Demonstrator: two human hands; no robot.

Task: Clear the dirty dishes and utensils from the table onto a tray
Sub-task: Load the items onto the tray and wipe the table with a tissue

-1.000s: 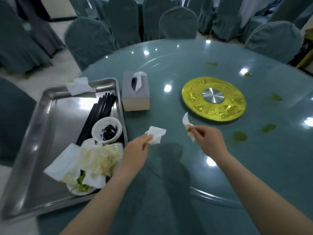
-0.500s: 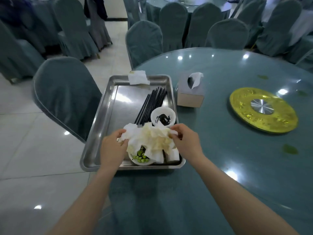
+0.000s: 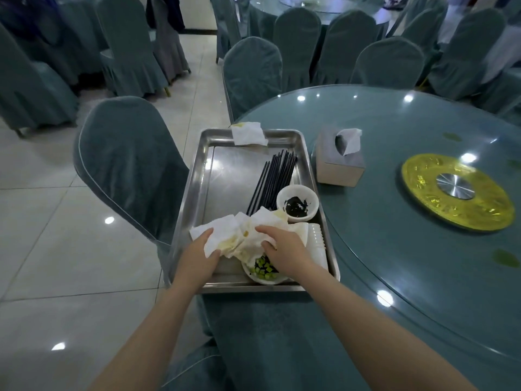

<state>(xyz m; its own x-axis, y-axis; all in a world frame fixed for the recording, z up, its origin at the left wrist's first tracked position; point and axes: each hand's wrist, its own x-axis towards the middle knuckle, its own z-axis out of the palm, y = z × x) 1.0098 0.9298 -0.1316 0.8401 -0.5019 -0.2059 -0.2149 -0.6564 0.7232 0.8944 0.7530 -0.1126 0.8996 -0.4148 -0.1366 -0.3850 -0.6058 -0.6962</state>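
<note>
Dishes and utensils appear to be almost all on the steel tray (image 3: 197, 176) by now, so I judge the task close to finished. A bundle of black chopsticks (image 3: 272, 182) lies along the tray's right half, a small white bowl (image 3: 297, 203) smeared with dark sauce sits at their near end, and a white plate (image 3: 263, 273) with chopped green scraps rests at the near edge, beside what looks like a stack of white cups (image 3: 317, 245). One stained napkin (image 3: 248, 133) hangs over the tray's far rim.

Both hands are over the near end of the tray, on a heap of crumpled, stained napkins (image 3: 245, 235) that sits on top of the plate. The left hand (image 3: 197, 259) lies on the heap's left flap with the thumb over the paper and the fingers curled beneath it, a loose hold rather than a pinch. The right hand (image 3: 284, 249) presses down on the middle of the heap with fingers spread and flat, holding nothing closed.

On the round glass table (image 3: 394, 277) no crockery or cutlery is visible. What remains there is the tissue box (image 3: 339, 165), the gold turntable base (image 3: 456, 191), and a few green smears of food (image 3: 506, 258). Those smears likely call for wiping, not clearing. The table's far right runs out of view, so I cannot tell whether anything is left there.
</note>
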